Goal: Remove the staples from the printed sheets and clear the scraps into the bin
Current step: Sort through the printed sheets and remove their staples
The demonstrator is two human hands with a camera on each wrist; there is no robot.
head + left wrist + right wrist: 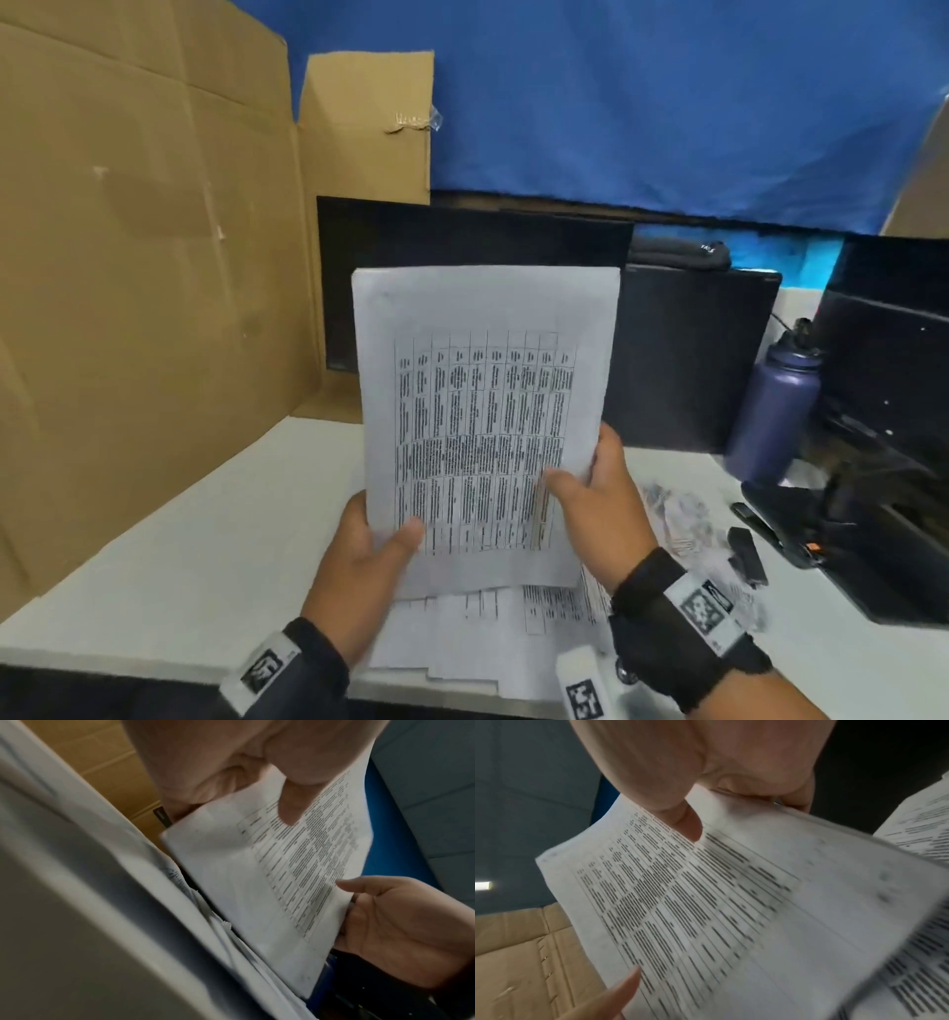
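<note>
Item: stack of printed sheets (485, 411), held upright above the table (215, 519), table of text facing the person, probably for squaring or checking for staples; none is visible. Left hand (359, 570): thumb in front, fingers behind, clamped on the lower left corner. Right hand (601, 498): thumb and fingers pinching the lower right edge. Loose printed sheets (513, 627) lie beneath on the table. Paper scraps (678, 519) and a black staple remover (747, 555) sit right. Bin: not seen.

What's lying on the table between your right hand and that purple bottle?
In the head view, a heap of paper scraps lies between the right hand and the purple bottle.
</note>
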